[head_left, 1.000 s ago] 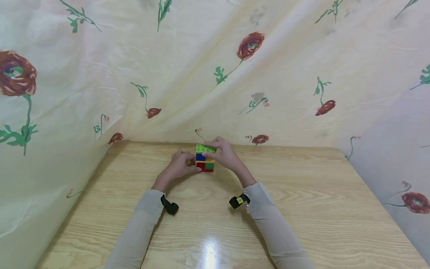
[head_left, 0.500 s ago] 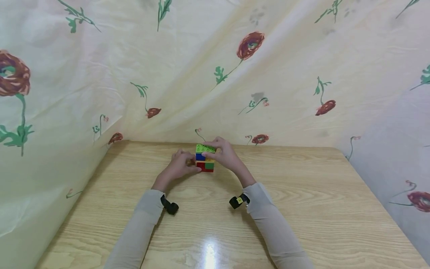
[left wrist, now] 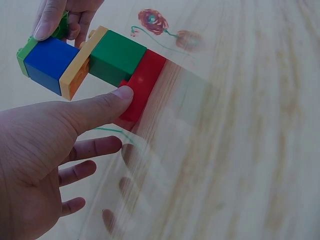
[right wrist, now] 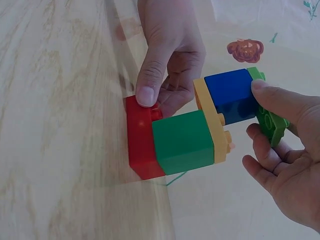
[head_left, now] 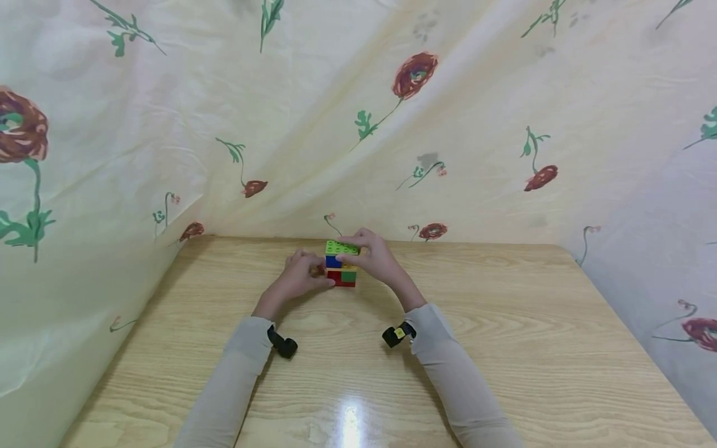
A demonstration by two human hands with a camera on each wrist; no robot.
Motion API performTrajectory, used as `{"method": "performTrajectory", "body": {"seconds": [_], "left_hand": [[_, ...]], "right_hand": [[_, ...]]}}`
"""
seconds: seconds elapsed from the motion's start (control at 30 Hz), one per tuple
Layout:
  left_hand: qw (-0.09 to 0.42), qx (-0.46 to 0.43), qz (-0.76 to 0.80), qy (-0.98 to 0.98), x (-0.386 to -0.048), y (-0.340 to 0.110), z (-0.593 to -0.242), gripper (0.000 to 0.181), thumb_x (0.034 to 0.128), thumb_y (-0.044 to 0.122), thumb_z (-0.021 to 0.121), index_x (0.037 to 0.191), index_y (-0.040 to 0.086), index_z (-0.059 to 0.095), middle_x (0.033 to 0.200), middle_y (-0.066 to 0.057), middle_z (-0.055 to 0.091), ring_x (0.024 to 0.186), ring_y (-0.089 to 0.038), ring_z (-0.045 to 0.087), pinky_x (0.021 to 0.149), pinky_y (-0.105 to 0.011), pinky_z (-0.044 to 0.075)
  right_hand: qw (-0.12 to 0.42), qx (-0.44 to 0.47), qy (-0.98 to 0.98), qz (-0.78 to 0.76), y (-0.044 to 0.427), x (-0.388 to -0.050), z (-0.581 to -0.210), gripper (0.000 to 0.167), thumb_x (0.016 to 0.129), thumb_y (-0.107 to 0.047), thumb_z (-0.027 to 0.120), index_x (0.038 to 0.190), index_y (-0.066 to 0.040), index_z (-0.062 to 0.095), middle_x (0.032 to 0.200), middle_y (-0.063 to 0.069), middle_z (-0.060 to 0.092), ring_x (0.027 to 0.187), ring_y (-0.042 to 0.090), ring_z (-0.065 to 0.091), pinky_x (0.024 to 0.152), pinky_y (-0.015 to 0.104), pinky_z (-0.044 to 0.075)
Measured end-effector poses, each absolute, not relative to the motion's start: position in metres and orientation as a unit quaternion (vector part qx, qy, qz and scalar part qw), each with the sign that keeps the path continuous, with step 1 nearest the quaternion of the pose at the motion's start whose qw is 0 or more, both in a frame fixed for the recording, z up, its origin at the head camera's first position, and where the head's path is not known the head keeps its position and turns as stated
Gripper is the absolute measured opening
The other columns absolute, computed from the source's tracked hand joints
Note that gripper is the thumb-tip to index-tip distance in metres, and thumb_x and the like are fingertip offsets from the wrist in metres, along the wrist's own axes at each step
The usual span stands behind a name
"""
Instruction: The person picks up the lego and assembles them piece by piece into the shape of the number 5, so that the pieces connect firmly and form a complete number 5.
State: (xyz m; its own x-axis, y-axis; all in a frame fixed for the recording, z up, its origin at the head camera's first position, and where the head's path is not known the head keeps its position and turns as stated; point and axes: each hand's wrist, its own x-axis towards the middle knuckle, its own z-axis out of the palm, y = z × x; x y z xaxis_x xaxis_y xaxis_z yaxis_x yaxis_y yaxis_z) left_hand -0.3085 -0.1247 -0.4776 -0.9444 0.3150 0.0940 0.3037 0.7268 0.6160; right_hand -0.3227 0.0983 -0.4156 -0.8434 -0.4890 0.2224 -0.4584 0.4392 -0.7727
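A stack of toy building bricks stands on the table near its back edge. From the bottom it has a red brick, a dark green brick, a thin orange plate, a blue brick and a light green plate with studs on top. My left hand grips the red brick at the left, thumb on its front. My right hand holds the top right, thumb where blue meets light green; its fingers reach behind and are partly hidden.
The wooden table stretches out to both sides and toward me. Behind and beside it hangs a flower-printed cloth. Black straps with small cameras sit on both wrists.
The head view has shifted very slightly. Both hands and the stack of bricks stay where they were.
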Motion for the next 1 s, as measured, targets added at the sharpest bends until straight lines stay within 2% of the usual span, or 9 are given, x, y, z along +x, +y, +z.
{"method": "performTrajectory", "body": {"seconds": [0.43, 0.83, 1.0], "left_hand": [[0.004, 0.176, 0.326, 0.929, -0.3073, -0.1259, -0.4779, 0.024, 0.0883, 0.038, 0.080, 0.092, 0.016, 0.071, 0.100, -0.001, 0.070, 0.103, -0.024, 0.041, 0.096, -0.047, 0.027], [0.001, 0.177, 0.331, 0.927, -0.3069, -0.1252, -0.4783, 0.024, 0.0878, 0.038, 0.081, 0.094, 0.016, 0.072, 0.098, 0.000, 0.069, 0.102, -0.023, 0.041, 0.096, -0.046, 0.026], [-0.001, 0.175, 0.332, 0.927, -0.3068, -0.1241, -0.4782, 0.025, 0.0872, 0.038, 0.081, 0.094, 0.016, 0.072, 0.096, 0.001, 0.068, 0.101, -0.023, 0.040, 0.095, -0.047, 0.026]], "right_hand": [[0.033, -0.276, 0.855, -0.438, 0.0980, -0.3209, -0.4111, 0.044, 0.094, -0.023, 0.076, 0.135, -0.014, 0.067, 0.095, 0.009, 0.053, 0.083, 0.021, 0.042, 0.068, 0.029, 0.036], [0.033, -0.280, 0.852, -0.441, 0.0967, -0.3223, -0.4125, 0.047, 0.093, -0.021, 0.076, 0.136, -0.006, 0.065, 0.097, 0.011, 0.053, 0.083, 0.021, 0.043, 0.068, 0.028, 0.037], [0.034, -0.280, 0.851, -0.444, 0.0965, -0.3221, -0.4123, 0.045, 0.093, -0.020, 0.076, 0.135, -0.008, 0.066, 0.099, 0.012, 0.055, 0.084, 0.021, 0.044, 0.069, 0.029, 0.038]]}}
